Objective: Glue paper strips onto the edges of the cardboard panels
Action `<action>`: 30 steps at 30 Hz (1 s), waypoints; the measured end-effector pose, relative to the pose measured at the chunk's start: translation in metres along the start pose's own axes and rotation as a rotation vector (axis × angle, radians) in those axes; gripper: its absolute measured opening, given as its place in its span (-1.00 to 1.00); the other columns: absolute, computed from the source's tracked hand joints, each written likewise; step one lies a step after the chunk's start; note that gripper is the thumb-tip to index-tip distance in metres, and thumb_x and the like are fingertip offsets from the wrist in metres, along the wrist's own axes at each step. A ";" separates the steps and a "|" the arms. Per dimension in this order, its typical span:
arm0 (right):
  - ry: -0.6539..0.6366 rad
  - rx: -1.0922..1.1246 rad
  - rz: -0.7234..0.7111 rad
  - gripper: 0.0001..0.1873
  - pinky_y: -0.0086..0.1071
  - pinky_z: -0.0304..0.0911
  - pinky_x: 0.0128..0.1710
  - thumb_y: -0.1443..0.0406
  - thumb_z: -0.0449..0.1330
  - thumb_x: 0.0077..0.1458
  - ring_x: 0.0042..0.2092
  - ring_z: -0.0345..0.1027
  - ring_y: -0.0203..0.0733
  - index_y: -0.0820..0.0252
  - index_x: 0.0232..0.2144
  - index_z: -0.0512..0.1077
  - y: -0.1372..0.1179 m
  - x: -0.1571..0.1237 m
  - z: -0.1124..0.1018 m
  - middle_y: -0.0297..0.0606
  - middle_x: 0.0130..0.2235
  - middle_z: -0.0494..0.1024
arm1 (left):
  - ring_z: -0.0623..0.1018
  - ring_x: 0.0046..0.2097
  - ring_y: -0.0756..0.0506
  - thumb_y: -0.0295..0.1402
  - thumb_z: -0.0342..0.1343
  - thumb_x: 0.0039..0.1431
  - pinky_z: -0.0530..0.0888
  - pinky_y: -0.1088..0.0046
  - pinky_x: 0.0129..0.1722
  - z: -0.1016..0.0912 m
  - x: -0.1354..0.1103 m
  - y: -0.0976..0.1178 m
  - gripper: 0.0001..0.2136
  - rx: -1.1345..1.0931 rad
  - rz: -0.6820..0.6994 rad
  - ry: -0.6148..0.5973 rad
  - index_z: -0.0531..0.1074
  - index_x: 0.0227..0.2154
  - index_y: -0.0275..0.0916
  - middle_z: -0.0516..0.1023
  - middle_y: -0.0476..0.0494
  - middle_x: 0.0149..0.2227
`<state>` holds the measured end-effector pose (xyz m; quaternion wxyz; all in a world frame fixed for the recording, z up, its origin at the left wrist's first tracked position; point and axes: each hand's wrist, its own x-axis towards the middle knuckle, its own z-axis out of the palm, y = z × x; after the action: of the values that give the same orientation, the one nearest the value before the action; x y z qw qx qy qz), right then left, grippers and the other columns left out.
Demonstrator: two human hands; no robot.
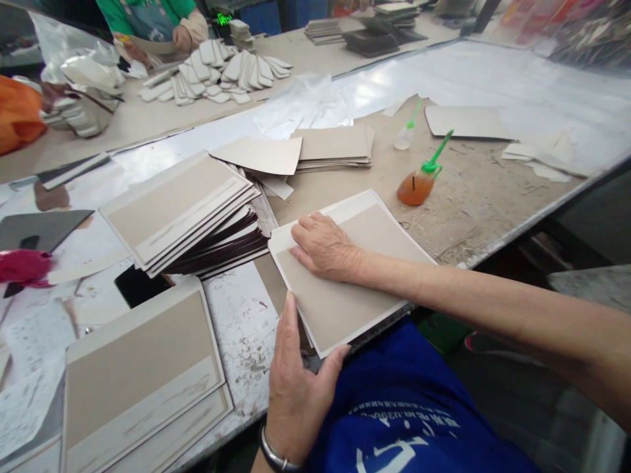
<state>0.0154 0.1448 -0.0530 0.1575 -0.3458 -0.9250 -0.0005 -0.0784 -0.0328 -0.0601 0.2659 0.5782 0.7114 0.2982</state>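
A beige rectangular panel with pale borders point(365, 263) lies at the table's front edge, slightly above my lap. My right hand point(325, 248) presses on its upper left part, fingers curled under and close together; whatever they may hold is hidden. Around the panel's near left corner, my left hand point(303, 387) is spread, thumb and fingers stretched along two edges. A metal bangle point(276, 452) circles my left wrist. Left of the panel leans a fanned stack of similar panels point(180, 203). More bordered panels point(142, 374) lie overlapping at the lower left.
A squeeze bottle of orange liquid point(415, 187) and a smaller clear bottle point(404, 136) stand beyond the panel. Beige sheets point(332, 144) are stacked behind. Across the table, a person in green point(152, 23) works by a heap of pale pieces point(211, 71). A dark phone-like object point(140, 286) lies left.
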 end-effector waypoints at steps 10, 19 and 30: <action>-0.005 0.019 -0.006 -0.77 -0.23 0.06 -0.24 0.25 0.05 0.11 -0.23 0.12 -0.03 0.35 -0.28 0.33 0.002 0.002 0.002 -0.06 -0.24 0.36 | 0.23 0.16 -0.22 -0.18 0.13 -0.04 0.20 0.15 0.13 0.003 0.003 -0.004 -0.24 0.086 0.091 0.070 -0.06 0.18 -0.30 0.17 -0.35 0.17; -0.003 0.031 0.011 -0.76 -0.28 0.05 -0.28 0.28 -0.03 0.17 -0.25 0.15 -0.06 0.34 -0.32 0.36 -0.010 0.010 0.002 -0.08 -0.29 0.39 | 0.26 0.14 -0.22 -0.20 0.11 -0.02 0.26 0.13 0.08 0.004 0.002 -0.004 -0.27 0.119 0.125 0.109 -0.05 0.18 -0.29 0.22 -0.37 0.14; -0.007 0.047 0.037 -0.78 -0.27 0.06 -0.30 0.28 -0.03 0.14 -0.27 0.16 -0.07 0.32 -0.31 0.35 -0.012 0.019 0.010 -0.09 -0.28 0.40 | 0.20 0.17 -0.25 -0.17 0.12 -0.04 0.21 0.08 0.11 0.006 0.003 -0.005 -0.25 0.117 0.115 0.091 -0.07 0.19 -0.28 0.16 -0.34 0.18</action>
<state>-0.0088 0.1486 -0.0557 0.1624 -0.3591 -0.9187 0.0253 -0.0784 -0.0298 -0.0678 0.1816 0.6185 0.7046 0.2967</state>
